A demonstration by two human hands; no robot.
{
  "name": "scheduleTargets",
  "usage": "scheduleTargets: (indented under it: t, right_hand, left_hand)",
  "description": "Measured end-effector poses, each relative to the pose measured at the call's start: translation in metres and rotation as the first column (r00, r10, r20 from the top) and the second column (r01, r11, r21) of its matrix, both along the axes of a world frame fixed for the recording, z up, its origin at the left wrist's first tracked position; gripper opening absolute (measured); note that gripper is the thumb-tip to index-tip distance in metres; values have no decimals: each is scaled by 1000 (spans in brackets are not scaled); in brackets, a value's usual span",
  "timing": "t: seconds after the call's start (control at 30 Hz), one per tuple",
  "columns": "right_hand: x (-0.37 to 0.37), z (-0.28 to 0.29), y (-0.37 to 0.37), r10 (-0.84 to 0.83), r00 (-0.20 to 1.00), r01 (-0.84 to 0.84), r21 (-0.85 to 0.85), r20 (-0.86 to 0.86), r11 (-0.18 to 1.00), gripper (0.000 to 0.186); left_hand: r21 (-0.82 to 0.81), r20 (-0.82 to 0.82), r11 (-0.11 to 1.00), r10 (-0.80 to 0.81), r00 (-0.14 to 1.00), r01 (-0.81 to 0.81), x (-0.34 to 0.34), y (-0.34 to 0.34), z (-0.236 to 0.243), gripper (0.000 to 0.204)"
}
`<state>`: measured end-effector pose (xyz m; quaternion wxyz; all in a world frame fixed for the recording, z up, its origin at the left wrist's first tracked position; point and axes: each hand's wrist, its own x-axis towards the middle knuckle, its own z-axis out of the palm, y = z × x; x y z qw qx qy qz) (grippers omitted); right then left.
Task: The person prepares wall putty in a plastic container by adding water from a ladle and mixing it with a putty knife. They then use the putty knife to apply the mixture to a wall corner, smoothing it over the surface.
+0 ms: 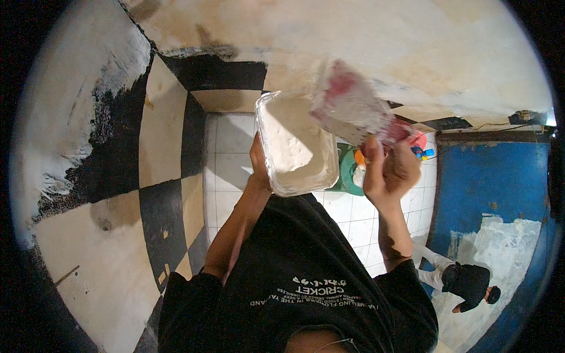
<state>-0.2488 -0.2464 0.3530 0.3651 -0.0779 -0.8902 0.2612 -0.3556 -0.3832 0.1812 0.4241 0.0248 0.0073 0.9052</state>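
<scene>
My left hand (258,160) grips the left side of a clear rectangular plastic tub (266,154), its fingers partly hidden behind it. Thick white paste (289,146) lies inside, and the rim and walls are smeared with it. Above the tub's right edge, my right hand (393,175) is closed round the lower end of a flat, scraper-like piece (347,97). That piece is blurred by motion, coated whitish and marked with red patches. Whether it touches the tub's rim I cannot tell.
Ahead stands a cream wall (376,29); black and cream checks (162,120) cover the left wall. On the white tiled floor (229,135) are a green container (346,181) and a red item (418,140). A person (468,285) in black is near the white-patched blue panel (488,176).
</scene>
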Motion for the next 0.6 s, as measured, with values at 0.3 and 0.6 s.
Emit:
scheduleTargets:
  t: [0.3, 0.6]
  right_hand:
    - [-4, -4, -4, -121, 988, 54, -532, -92, 845, 12]
    - [2, -16, -6, -212, 975, 125, -621, -68, 774, 13]
  left_hand:
    - [-346, -257, 920, 98, 961, -186, 7, -3, 0, 55]
    - [-359, 74, 928, -74, 995, 96, 6, -10, 24, 64]
